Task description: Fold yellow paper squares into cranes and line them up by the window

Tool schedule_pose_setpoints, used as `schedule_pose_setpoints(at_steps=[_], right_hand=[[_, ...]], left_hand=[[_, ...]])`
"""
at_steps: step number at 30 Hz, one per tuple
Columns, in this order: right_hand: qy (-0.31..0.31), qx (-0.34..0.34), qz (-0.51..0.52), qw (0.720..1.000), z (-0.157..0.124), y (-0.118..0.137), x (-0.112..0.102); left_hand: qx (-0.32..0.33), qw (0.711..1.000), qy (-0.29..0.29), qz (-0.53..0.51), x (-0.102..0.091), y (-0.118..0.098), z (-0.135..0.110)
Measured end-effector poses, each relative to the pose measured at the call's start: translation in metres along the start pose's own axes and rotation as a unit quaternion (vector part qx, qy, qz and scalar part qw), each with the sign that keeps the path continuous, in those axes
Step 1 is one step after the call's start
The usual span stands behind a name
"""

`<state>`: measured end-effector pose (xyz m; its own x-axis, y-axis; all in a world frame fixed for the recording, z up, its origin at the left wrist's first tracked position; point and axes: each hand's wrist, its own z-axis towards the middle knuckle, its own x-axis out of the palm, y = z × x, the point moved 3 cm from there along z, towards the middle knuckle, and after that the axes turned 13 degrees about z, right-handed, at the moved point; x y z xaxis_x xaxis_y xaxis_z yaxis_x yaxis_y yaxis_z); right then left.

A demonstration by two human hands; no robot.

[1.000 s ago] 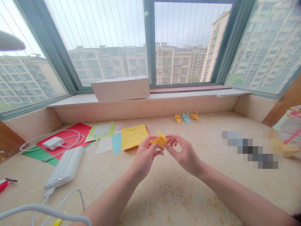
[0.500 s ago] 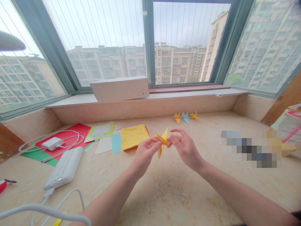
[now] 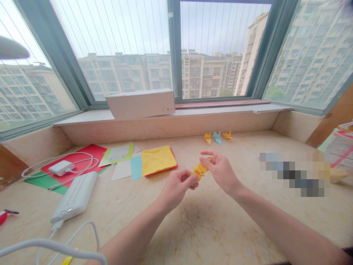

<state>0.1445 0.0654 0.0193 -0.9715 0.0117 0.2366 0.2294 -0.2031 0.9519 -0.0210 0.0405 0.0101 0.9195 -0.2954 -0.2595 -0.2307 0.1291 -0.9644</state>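
A yellow folded paper crane (image 3: 200,169) is held above the stone ledge between both hands. My left hand (image 3: 180,186) pinches its lower left end between thumb and fingers. My right hand (image 3: 220,169) grips its upper right end, with the index finger stretched past it. The fingers cover both ends of the crane. Farther back stand three small finished cranes: a yellow one (image 3: 207,138), a light blue one (image 3: 217,137) and another yellow one (image 3: 228,135). Left of my hands lies a stack of yellow paper (image 3: 158,160), with red and blue sheets showing beneath.
Red paper (image 3: 92,151) and green paper (image 3: 52,183) lie at the left under a white charger (image 3: 62,168) and its cable. A white power bank (image 3: 75,197) sits nearer. A white box (image 3: 142,104) stands on the sill. Blurred items (image 3: 293,175) lie at right.
The crane has turned from upright to slanting, and its pointed ends are now within the fingers. My right hand has closed on it. Both hands have shifted slightly.
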Motion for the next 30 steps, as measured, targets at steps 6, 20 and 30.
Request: schedule_pose_setpoints(at_steps=[6,20,30], right_hand=[[0.010,0.077,0.120,0.990,0.005,-0.002,-0.006],[0.009,-0.027,-0.064,0.998,0.011,-0.001,-0.012],[0.105,-0.266,-0.235,0.929,-0.006,0.008,0.004]], left_hand=[[0.032,0.999,0.007,0.005,-0.002,-0.007,-0.002],[0.034,0.998,-0.008,-0.056,-0.005,-0.010,-0.002],[0.004,0.997,-0.056,-0.061,-0.007,-0.005,0.000]])
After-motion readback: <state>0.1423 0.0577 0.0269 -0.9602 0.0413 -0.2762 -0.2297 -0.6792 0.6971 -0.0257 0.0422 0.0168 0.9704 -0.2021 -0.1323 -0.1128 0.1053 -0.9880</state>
